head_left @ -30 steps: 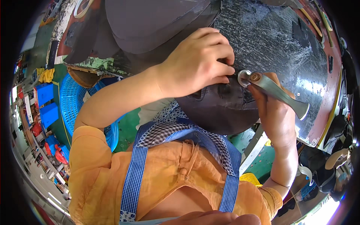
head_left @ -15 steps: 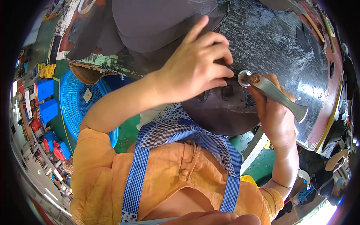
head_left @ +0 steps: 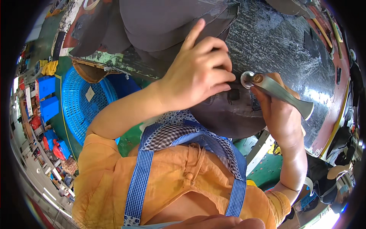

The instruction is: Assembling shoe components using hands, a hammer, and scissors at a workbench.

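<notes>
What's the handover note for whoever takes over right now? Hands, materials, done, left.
Left hand: fingers pressed flat on the dark grey sheet, holding it on the scratched black table.
Right hand: gripping a metal rotary cutter, wheel end right at the left fingertips.
More grey sheets lie stacked behind.
Done: cut progress can't be seen; the hands hide it.
Left: cannot tell how much of the sheet is uncut.

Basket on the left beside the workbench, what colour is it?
Bright blue, an open plastic mesh basket, seen clearly in the head view.
</notes>
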Demonstrator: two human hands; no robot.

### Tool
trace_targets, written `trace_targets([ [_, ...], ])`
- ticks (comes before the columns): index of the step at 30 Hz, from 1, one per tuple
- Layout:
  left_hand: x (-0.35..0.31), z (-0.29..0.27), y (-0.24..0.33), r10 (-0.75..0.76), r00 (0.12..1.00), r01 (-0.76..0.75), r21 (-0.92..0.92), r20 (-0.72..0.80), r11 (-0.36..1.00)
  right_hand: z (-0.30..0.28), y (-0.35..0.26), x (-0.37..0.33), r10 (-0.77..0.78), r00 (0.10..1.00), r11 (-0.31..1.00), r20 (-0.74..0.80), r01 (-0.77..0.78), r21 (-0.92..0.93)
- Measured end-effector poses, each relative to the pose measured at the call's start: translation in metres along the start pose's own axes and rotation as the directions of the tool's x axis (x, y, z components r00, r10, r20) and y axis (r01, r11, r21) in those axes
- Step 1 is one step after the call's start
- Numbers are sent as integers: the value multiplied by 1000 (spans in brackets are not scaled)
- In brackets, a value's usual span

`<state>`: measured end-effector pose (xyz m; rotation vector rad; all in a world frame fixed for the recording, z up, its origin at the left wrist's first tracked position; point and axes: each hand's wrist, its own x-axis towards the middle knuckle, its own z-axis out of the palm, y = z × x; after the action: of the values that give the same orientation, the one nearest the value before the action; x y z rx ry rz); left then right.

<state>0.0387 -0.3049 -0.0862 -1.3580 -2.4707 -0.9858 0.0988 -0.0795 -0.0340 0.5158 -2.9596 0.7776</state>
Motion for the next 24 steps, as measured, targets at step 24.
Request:
trace_targets([
  [24,-15,7,17,80,996,-64,295,-44,953,0,-7,9,-30,999,1000,40,30,6],
])
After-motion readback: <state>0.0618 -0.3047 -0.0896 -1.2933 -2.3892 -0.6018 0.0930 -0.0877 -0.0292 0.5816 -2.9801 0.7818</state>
